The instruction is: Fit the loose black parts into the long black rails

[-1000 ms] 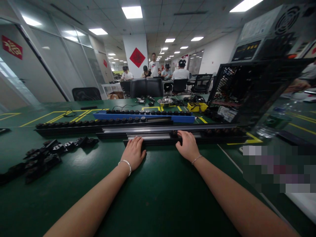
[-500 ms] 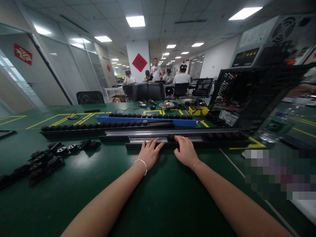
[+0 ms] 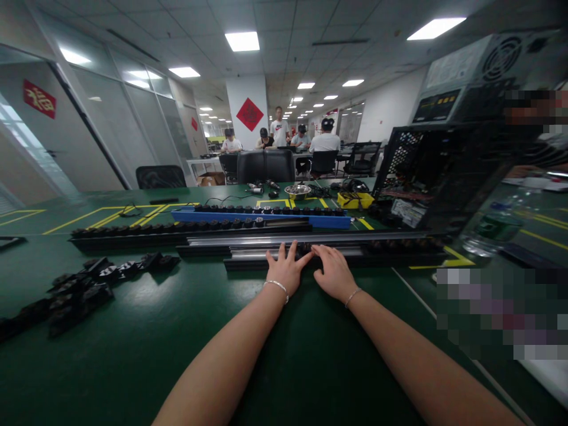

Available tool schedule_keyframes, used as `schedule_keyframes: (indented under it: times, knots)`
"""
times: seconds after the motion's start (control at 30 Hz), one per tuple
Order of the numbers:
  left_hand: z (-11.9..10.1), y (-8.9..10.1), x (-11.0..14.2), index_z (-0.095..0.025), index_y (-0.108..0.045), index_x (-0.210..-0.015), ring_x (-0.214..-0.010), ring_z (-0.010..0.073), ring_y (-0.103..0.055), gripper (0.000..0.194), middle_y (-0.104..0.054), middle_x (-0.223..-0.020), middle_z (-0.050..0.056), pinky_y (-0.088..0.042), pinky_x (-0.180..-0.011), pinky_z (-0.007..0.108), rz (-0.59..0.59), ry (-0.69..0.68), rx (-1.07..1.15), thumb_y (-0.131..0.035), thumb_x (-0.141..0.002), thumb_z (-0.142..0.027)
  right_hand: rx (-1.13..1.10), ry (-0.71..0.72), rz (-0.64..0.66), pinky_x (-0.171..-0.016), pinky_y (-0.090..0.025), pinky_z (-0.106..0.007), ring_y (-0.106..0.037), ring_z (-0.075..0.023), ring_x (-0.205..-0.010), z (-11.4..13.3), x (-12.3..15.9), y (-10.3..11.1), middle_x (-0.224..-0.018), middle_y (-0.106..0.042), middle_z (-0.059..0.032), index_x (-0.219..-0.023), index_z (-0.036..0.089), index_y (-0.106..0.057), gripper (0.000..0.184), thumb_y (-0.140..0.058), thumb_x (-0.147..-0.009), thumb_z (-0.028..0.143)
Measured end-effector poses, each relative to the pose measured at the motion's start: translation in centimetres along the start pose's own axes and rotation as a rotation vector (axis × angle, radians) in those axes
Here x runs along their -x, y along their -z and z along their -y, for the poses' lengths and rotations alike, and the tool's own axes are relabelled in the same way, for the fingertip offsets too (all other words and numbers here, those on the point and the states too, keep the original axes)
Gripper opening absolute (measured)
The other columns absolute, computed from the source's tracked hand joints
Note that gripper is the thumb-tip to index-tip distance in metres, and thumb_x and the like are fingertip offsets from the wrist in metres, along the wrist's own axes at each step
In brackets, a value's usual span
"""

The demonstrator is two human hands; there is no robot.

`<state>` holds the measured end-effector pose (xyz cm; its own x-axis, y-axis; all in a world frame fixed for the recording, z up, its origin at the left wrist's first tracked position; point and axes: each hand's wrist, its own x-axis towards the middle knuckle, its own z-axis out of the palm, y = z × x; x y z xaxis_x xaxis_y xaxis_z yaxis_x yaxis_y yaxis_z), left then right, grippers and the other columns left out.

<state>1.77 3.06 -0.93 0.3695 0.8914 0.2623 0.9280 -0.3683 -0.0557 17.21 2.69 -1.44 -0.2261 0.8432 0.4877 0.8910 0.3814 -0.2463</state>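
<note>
1. Black rail (image 3: 377,259) lies crosswise on the green table (image 3: 133,367), under both hands' fingertips.
2. Left hand (image 3: 285,273), fingers spread, has moved right, near the curled right hand (image 3: 333,272), whose grip cannot be told.
3. Both hands now appear to share one spot.

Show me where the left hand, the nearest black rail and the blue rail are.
Left hand (image 3: 284,274): head view, on the back of the hand.
Nearest black rail (image 3: 247,265): head view, on its front face, toward its left end.
Blue rail (image 3: 329,222): head view, on its front face, toward its right end.
</note>
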Motion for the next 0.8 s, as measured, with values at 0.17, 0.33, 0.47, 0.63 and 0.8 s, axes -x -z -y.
schedule_keyframes:
  times: [0.17,0.33,0.47,0.63,0.8]
  knots:
    - [-0.02,0.22,-0.17,-0.054,-0.015,-0.139,-0.138,0.04,-0.017,0.063,-0.013,-0.156,0.001,-0.022,-0.093,0.075,0.033,0.007,0.009,-0.042,-0.087,-0.032,0.118,-0.018,-0.008,-0.11,-0.021,-0.042,-0.031,-0.0236,-0.132,-0.18,0.29,-0.34,-0.141,-0.044,-0.0088,-0.131,0.013,-0.046,0.063,-0.045,-0.068,0.012]
    - [-0.1,0.34,-0.46,-0.054,-0.02,-0.138,-0.137,0.0401,-0.019,0.063,-0.012,-0.156,0.001,-0.022,-0.092,0.077,0.053,0.01,0.023,-0.045,-0.085,-0.029,0.23,-0.149,-0.017,-0.109,-0.021,-0.045,-0.028,-0.0284,-0.134,-0.63,0.38,-0.32,-0.145,-0.038,-0.01,-0.133,0.013,-0.046,0.063,-0.048,-0.07,0.015]
    - [-0.49,0.37,-0.58,-0.05,-0.027,-0.138,-0.138,0.0375,-0.018,0.053,-0.017,-0.155,0.001,-0.019,-0.093,0.078,0.069,0.011,0.022,-0.033,-0.09,-0.028,0.245,-0.153,0.027,-0.109,-0.021,-0.044,-0.03,-0.0274,-0.133,-0.7,0.26,-0.02,-0.143,-0.041,-0.0099,-0.131,0.014,-0.05,0.058,-0.047,-0.072,0.015]
    - [-0.89,0.34,-0.59,-0.045,-0.032,-0.138,-0.138,0.0365,-0.02,0.049,-0.023,-0.154,0.004,-0.017,-0.093,0.079,0.053,0.02,0.009,-0.024,-0.093,-0.028,0.238,-0.155,0.047,-0.109,-0.021,-0.042,-0.031,-0.0262,-0.132,-0.69,0.18,0.11,-0.144,-0.041,-0.0093,-0.129,0.014,-0.051,0.057,-0.047,-0.072,0.015]
    - [-0.92,0.63,-0.66,-0.044,-0.033,-0.138,-0.138,0.0356,-0.021,0.049,-0.027,-0.152,0.006,-0.02,-0.093,0.078,0.073,0.009,0.011,-0.024,-0.093,-0.026,0.231,-0.144,0.043,-0.108,-0.021,-0.043,-0.032,-0.0263,-0.132,-0.83,0.22,0.09,-0.143,-0.042,-0.01,-0.129,0.014,-0.051,0.056,-0.047,-0.073,0.015]
